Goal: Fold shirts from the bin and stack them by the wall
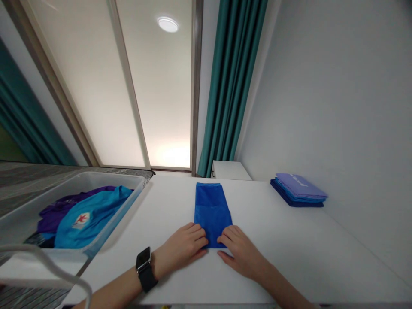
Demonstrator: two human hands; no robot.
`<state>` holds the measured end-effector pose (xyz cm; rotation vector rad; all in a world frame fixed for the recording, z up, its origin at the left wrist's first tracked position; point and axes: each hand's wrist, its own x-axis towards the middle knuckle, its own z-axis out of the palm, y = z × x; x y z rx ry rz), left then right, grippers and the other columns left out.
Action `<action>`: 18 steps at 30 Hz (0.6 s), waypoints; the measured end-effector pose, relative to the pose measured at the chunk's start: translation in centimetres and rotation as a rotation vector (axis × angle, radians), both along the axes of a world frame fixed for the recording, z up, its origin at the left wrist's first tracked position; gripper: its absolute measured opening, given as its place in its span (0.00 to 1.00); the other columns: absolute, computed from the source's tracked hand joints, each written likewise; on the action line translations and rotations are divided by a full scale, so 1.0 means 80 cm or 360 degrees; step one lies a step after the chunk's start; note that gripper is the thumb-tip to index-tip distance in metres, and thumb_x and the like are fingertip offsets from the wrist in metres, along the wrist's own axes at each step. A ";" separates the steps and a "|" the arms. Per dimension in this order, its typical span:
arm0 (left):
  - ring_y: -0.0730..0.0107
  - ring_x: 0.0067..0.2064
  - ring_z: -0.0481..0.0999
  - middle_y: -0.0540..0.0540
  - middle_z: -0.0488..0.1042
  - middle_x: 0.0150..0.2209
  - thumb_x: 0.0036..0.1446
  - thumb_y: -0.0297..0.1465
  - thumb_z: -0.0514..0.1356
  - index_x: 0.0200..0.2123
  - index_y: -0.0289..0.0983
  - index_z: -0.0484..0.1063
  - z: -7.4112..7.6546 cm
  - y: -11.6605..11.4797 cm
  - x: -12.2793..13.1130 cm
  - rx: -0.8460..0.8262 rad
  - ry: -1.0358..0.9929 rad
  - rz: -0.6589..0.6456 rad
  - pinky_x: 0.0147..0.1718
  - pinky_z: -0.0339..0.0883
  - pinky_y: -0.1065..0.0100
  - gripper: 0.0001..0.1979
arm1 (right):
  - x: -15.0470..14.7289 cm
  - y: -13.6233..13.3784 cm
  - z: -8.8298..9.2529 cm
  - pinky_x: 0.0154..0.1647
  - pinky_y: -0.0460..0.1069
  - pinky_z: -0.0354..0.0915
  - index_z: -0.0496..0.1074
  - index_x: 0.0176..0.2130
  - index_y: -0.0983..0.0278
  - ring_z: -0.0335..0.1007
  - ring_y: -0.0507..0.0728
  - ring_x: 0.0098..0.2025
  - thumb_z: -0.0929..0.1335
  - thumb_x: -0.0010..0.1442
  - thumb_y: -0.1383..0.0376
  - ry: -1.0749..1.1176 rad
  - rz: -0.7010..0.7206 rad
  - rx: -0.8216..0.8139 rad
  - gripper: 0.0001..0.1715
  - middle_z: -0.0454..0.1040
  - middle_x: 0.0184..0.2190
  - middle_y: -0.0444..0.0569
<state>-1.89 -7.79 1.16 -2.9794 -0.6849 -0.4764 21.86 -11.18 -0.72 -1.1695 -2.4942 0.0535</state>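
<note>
A blue garment (212,210), folded into a narrow strip, lies flat on the white table (154,214) in front of me. My left hand (185,244), with a dark watch (144,268) on its wrist, grips the strip's near left corner with curled fingers. At the near right corner, my right hand (240,251) has its bent fingers on the fabric, the thumb just off the near edge. Both hands are closed at the cloth; the fingertips partly cover its corners.
On the left, a clear plastic bin (138,189) holds a bright blue garment (93,219) and a purple one (69,206). A stack of folded garments (299,191) sits at the back right by the wall. A pale curved tube (48,262) crosses the lower left.
</note>
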 end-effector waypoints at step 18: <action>0.64 0.39 0.70 0.48 0.73 0.36 0.61 0.33 0.61 0.35 0.38 0.69 0.006 -0.003 0.029 0.0166 0.0266 0.0017 0.36 0.61 0.63 0.06 | 0.015 -0.004 -0.012 0.48 0.53 0.65 0.71 0.41 0.62 0.66 0.58 0.45 0.68 0.58 0.74 0.0203 0.0026 -0.0062 0.11 0.72 0.40 0.49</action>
